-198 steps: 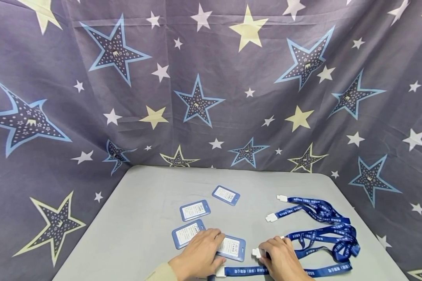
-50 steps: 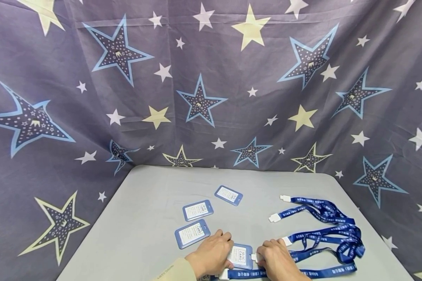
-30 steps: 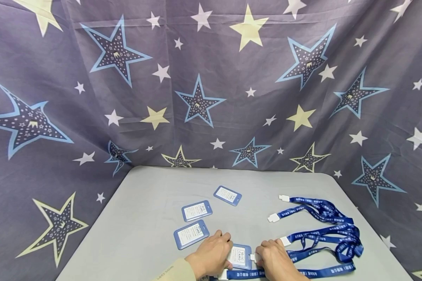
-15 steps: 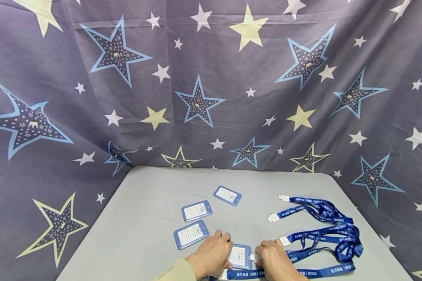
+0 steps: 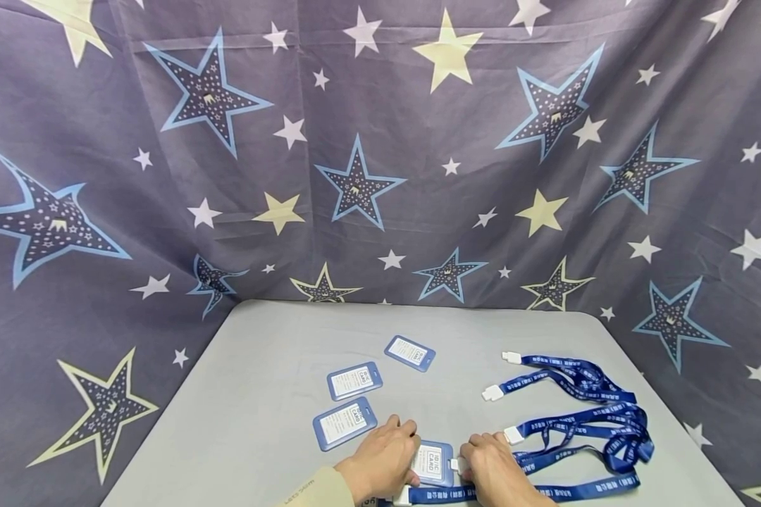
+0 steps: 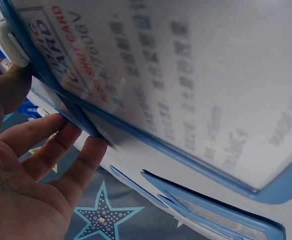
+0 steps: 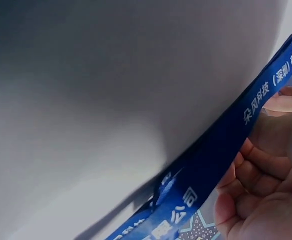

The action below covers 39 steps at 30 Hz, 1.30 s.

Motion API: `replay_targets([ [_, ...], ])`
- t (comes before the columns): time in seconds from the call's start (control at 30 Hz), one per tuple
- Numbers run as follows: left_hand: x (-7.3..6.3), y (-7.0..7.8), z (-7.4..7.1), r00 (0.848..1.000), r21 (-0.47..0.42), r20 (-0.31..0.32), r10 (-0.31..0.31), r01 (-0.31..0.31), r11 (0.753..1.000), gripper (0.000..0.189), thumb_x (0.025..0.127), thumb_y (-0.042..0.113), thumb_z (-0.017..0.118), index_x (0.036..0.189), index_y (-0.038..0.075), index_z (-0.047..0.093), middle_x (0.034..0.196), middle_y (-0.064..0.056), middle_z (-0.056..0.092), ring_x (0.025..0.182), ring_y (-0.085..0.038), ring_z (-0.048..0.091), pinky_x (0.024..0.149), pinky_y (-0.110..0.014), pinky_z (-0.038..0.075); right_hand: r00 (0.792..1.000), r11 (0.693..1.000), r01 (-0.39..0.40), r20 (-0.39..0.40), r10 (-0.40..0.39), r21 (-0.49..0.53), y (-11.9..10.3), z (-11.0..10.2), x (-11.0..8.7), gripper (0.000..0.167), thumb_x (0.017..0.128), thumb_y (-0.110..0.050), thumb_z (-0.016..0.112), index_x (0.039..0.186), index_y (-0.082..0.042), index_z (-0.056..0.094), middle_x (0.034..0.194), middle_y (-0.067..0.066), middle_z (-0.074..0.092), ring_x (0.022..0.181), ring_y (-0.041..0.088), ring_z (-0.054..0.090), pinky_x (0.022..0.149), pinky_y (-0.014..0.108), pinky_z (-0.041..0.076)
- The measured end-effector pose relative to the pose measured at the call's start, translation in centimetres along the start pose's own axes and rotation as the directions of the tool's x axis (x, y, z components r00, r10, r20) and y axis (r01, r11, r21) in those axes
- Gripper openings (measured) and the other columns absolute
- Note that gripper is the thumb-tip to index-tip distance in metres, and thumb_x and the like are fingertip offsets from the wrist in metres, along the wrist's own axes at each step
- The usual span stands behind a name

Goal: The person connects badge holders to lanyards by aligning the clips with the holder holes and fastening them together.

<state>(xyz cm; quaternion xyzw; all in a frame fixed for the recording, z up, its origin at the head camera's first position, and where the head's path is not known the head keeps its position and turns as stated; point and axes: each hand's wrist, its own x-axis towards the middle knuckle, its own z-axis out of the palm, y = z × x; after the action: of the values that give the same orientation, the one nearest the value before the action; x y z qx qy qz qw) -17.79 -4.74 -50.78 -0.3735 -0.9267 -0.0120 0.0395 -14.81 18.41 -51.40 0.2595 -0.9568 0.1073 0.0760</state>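
In the head view my left hand (image 5: 383, 458) grips a blue-framed ID card holder (image 5: 434, 463) by its left part, flat on the table. My right hand (image 5: 497, 468) pinches the white plastic clip (image 5: 459, 465) of a blue lanyard, and the clip's tip meets the slotted end of that holder. Whether it is fastened cannot be seen. Another card holder (image 6: 186, 100) fills the left wrist view, with a white clip (image 6: 10, 44) at its end beside my left thumb. A printed lanyard strap (image 7: 211, 160) crosses in front of my right hand in the right wrist view.
Three more card holders, one near (image 5: 345, 423), one middle (image 5: 354, 381) and one far (image 5: 410, 353), lie on the grey table (image 5: 279, 331). More blue lanyards (image 5: 583, 380) with white clips are bunched on the right. A star-patterned curtain (image 5: 380, 176) surrounds the table's back and sides.
Since the earliest frame, my left hand has moved right with the card holder, whose slotted end now meets the clip in my right hand. Over the last second both hands stay nearly still.
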Motion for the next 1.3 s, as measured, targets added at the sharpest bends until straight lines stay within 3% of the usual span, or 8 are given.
replay_targets([
  [0.23, -0.04, 0.05, -0.01, 1.000, 0.001, -0.012, 0.006, -0.006, 1.000, 0.047, 0.077, 0.053, 0.083, 0.102, 0.015, 0.074, 0.091, 0.010, 0.052, 0.079, -0.011, 0.043, 0.073, -0.022, 0.046, 1.000, 1.000, 0.002, -0.025, -0.002, 0.000, -0.11, 0.08, -0.15, 0.016, 0.076, -0.012, 0.086, 0.083, -0.010, 0.071, 0.076, -0.008, 0.058, 0.071, 0.010, 0.052, 0.065, 0.031, 0.034],
  [0.6, 0.08, 0.12, -0.30, 1.000, -0.017, 0.023, 0.000, 0.000, 1.000, 0.046, 0.080, 0.054, 0.082, 0.105, 0.016, 0.074, 0.094, 0.010, 0.054, 0.081, -0.011, 0.044, 0.075, -0.023, 0.047, 0.999, 0.998, -0.035, 0.012, 0.035, 0.048, -0.08, -0.20, -0.22, 0.016, 0.074, -0.010, 0.087, 0.084, -0.010, 0.073, 0.076, -0.010, 0.059, 0.071, 0.008, 0.053, 0.064, 0.030, 0.034],
  [1.07, 0.02, -0.02, 0.01, 1.000, -0.033, -0.013, 0.001, -0.002, 0.999, 0.045, 0.078, 0.051, 0.084, 0.102, 0.014, 0.075, 0.093, 0.010, 0.053, 0.080, -0.011, 0.044, 0.073, -0.023, 0.047, 1.000, 1.000, 0.015, 0.007, -0.015, 0.015, -0.05, -0.03, -0.10, 0.014, 0.077, -0.010, 0.084, 0.082, -0.010, 0.071, 0.076, -0.009, 0.059, 0.071, 0.008, 0.052, 0.065, 0.029, 0.034],
  [1.3, -0.04, 0.04, -0.10, 1.000, -0.031, 0.001, -0.004, 0.004, 0.999, 0.045, 0.078, 0.052, 0.084, 0.103, 0.015, 0.075, 0.095, 0.011, 0.054, 0.081, -0.011, 0.045, 0.075, -0.023, 0.048, 0.998, 0.998, 0.063, -0.022, -0.064, -0.016, -0.09, 0.10, -0.05, 0.016, 0.074, -0.006, 0.082, 0.080, -0.010, 0.068, 0.075, -0.007, 0.057, 0.070, 0.009, 0.050, 0.065, 0.029, 0.034],
])
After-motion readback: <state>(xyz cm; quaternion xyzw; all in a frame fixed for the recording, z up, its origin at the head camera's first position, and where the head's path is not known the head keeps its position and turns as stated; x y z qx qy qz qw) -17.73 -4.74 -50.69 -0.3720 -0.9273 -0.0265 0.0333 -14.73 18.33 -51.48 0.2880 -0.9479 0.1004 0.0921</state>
